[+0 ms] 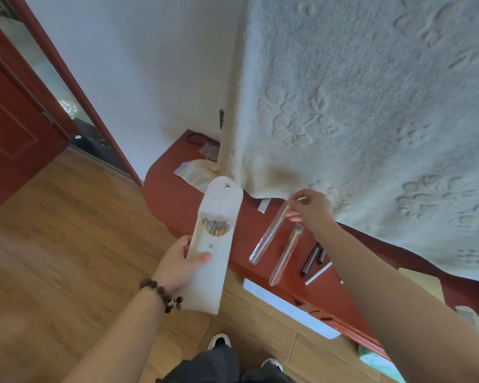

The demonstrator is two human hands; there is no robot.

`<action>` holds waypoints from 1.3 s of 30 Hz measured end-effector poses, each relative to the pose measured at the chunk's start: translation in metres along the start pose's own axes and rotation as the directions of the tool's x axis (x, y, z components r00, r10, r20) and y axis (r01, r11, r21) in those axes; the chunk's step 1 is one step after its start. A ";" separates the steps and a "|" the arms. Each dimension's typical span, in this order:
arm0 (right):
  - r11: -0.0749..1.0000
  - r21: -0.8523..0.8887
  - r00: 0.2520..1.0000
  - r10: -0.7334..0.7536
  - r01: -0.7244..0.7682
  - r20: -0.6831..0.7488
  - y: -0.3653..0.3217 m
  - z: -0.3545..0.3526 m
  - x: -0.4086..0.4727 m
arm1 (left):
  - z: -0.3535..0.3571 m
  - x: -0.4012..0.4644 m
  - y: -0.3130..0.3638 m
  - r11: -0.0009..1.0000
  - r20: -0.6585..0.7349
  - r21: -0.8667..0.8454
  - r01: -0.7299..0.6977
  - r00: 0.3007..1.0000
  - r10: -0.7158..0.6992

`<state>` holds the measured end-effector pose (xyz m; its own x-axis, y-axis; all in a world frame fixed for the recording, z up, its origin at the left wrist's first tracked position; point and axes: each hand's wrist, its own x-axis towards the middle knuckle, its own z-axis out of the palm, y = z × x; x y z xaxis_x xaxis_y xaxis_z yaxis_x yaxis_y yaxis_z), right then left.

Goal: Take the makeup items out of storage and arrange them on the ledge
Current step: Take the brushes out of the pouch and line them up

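My left hand [183,260] grips a white fabric brush pouch [213,244], flap open, held upright beside the ledge. Several wooden-handled makeup brushes [216,228] show in its mouth. My right hand [310,208] pinches the top end of a brush in a clear plastic sleeve [268,233], whose lower end reaches down onto the red-brown ledge [172,194]. A second sleeved brush [286,254] lies on the ledge just to its right. Further right lie dark makeup sticks [313,258] and a silver stick [317,273].
A thick cream blanket [371,106] hangs over the ledge's back. A cream cloth [194,170] and a clear wrapper [209,149] lie at the ledge's far end. A small grey piece [263,205] lies near the blanket hem. Wood floor, a red door at left, my shoes below.
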<state>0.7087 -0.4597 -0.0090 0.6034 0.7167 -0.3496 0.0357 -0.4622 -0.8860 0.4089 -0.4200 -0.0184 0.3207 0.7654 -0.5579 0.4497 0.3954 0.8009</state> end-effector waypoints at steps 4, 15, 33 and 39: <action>0.987 -0.155 0.999 0.046 -0.045 0.004 0.023 0.016 0.016 | 0.000 0.001 -0.001 1.000 0.010 0.009 0.005 1.000 -0.005; 0.897 -0.441 1.000 0.025 -0.019 0.008 0.043 0.014 0.027 | 0.009 0.002 0.001 1.000 0.048 0.017 0.004 0.999 -0.005; 0.885 -0.439 0.984 -0.179 0.151 -0.022 0.030 -0.018 -0.006 | 0.043 -0.002 0.024 1.000 0.175 0.002 0.001 0.985 -0.002; 0.938 -0.149 0.948 -0.299 0.314 0.113 -0.031 -0.008 -0.031 | 0.046 -0.013 0.046 0.997 0.271 -0.025 -0.066 0.960 0.071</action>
<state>0.6953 -0.4716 0.0322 0.4713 0.8762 -0.1007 0.3413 -0.2865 -0.8952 0.4634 -0.4349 0.0158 0.5656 0.6251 -0.5379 0.4066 0.3561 0.8414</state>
